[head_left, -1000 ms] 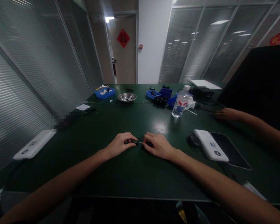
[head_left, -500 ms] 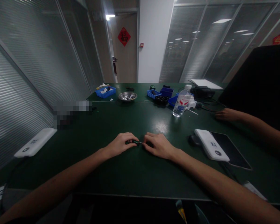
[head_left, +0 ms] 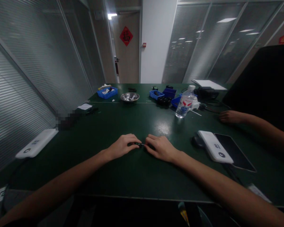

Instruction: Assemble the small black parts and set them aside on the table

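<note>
Both of my hands rest on the dark green table (head_left: 132, 176), fingertips almost meeting. My left hand (head_left: 123, 145) is closed around a small dark tool (head_left: 136, 144) with a thin metal tip pointing right. My right hand (head_left: 161, 147) is closed on a small dark part (head_left: 150, 146) at that tip; most of the part is hidden under the fingers.
Right of my hands lie a white power bank (head_left: 215, 146), a black phone (head_left: 234, 152) and a dark mouse (head_left: 196, 141). Another person's hand (head_left: 229, 116) rests at the right edge. A water bottle (head_left: 185, 102), blue bins (head_left: 107, 92), a steel bowl (head_left: 129, 97) stand farther back. Another white device (head_left: 37, 142) lies left.
Both hands stay in place on the tool and the part; only the view has shifted slightly.
</note>
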A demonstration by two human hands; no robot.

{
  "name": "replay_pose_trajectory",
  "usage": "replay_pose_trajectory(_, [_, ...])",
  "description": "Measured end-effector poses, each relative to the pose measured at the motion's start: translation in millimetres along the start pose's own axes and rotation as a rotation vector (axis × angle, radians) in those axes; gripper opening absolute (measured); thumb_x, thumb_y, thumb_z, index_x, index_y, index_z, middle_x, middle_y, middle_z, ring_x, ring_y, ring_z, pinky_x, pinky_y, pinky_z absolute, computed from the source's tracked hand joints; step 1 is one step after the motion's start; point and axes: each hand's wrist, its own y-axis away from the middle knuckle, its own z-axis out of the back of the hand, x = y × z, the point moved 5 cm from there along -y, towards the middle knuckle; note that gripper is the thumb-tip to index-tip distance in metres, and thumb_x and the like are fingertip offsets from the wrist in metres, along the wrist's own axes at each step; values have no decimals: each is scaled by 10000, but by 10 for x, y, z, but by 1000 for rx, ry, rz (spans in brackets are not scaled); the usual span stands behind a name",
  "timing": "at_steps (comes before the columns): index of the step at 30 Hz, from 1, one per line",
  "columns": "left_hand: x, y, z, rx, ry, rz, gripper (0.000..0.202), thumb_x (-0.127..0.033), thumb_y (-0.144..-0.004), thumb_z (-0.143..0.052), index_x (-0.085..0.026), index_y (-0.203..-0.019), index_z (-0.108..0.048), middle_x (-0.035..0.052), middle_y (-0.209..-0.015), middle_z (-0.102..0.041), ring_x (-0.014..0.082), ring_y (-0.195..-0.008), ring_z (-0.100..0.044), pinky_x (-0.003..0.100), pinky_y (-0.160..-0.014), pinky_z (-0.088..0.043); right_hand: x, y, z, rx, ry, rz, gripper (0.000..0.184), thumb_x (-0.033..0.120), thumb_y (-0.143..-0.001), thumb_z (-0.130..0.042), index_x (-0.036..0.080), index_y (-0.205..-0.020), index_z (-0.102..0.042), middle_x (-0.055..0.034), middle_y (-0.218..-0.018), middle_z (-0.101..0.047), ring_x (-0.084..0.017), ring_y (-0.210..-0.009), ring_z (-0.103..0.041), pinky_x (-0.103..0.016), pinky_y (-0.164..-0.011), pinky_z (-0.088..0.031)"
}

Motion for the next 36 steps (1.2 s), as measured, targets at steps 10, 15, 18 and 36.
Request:
replay_pose_trajectory(10, [-11,2,27,-108,92,-36,266,-245,-958,-658,-222,-1208,-746,77,-1110,-728,199,-1006,-677,354,-906,-547,-9,9,-19,-93,-167,-59,116,294,-1019,-521,206,-1037,-595,-20,-950,-616,-134,-750,-564,-256,-656,-388])
replay_pose_trajectory(15, [-8,3,6,-114,72,-34,268,-234,-960,-655,-223,-1211,-747,77,-1099,-723,192,-987,-674,344,-884,-552,14,10,-10,-88,-137,-35,133,298,-1025,-508,198,-1046,-594,-27,-959,-615,-133,-741,-560,-256,-645,-388])
replay_pose_trajectory(18, [-41,4,-26,-67,-19,-68,254,-223,-971,-635,-212,-1196,-752,80,-1082,-723,198,-1003,-659,351,-896,-543,65,9,-40,-55,-10,17,154,297,-1027,-490,188,-1032,-599,-40,-950,-613,-137,-723,-550,-262,-623,-368])
replay_pose_trajectory(36, [-123,7,80,-286,173,-62,203,-220,-929,-694,-208,-1104,-794,81,-1036,-749,196,-957,-705,340,-880,-576,38,14,8,-243,-350,-48,110,295,-1009,-544,204,-975,-596,-8,-889,-604,-127,-714,-539,-255,-637,-397])
